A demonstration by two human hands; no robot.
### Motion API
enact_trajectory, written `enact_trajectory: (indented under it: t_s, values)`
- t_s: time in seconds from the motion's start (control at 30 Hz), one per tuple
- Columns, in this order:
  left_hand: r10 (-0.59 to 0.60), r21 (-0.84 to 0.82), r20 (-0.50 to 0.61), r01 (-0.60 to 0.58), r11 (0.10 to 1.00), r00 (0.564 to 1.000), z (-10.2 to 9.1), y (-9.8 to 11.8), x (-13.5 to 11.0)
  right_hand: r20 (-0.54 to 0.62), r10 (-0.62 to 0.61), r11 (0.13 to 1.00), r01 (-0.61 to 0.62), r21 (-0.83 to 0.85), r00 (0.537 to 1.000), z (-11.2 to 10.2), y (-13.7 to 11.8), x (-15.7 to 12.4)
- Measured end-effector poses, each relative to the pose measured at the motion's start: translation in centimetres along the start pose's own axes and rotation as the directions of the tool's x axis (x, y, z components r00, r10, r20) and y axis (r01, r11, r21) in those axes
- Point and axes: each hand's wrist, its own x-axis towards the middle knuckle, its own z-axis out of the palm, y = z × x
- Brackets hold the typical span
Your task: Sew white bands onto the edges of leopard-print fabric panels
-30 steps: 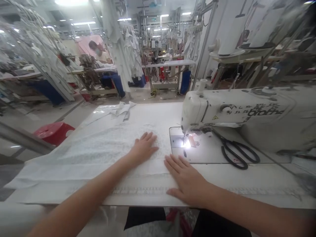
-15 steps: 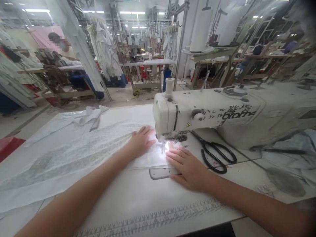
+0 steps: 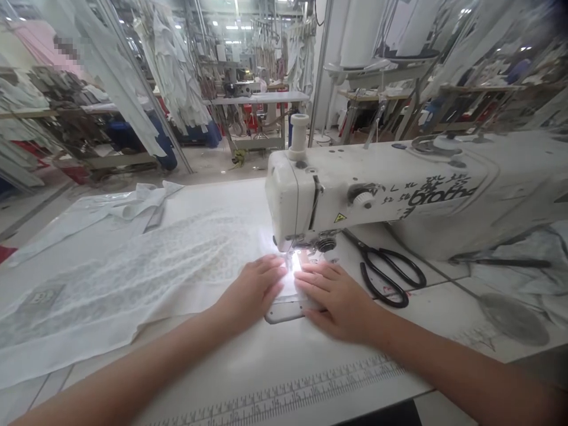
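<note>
White patterned fabric (image 3: 177, 260) stretches across the table from the left to the lit needle area of a white sewing machine (image 3: 293, 201). My left hand (image 3: 252, 287) lies over the fabric just left of the needle, palm down, fingers stretched toward it. On the other side, my right hand (image 3: 339, 299) rests flat with its fingers extended at the fabric's edge beside the presser foot. Both hands are open, pressing on the cloth rather than gripping it. Glare and fingers partly hide the needle and presser foot.
Black-handled scissors (image 3: 390, 275) lie right of my right hand, below the machine arm. A printed ruler scale (image 3: 284, 393) runs along the table's front. Crumpled cloth (image 3: 523, 278) lies at the right. Thread cones (image 3: 361, 35) stand behind the machine.
My left hand has moved nearer to me, from the fabric's far side to just in front-left of the needle. My right hand stays about in place. The camera view has tilted down slightly.
</note>
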Motion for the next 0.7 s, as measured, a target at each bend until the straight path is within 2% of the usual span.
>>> enact_trajectory:
  t_s: [0.23, 0.7]
  values:
    - [0.005, 0.02, 0.007, -0.005, 1.0, 1.0, 0.09, -0.31, 0.18, -0.002, 0.047, 0.999, -0.047, -0.02, 0.999, -0.22, -0.08, -0.02]
    - [0.0, 0.023, 0.024, 0.0, 1.0, 1.0, -0.34, -0.78, 0.58, 0.104, 0.101, 0.994, -0.096, -0.053, 0.989, -0.43, -0.07, 0.39]
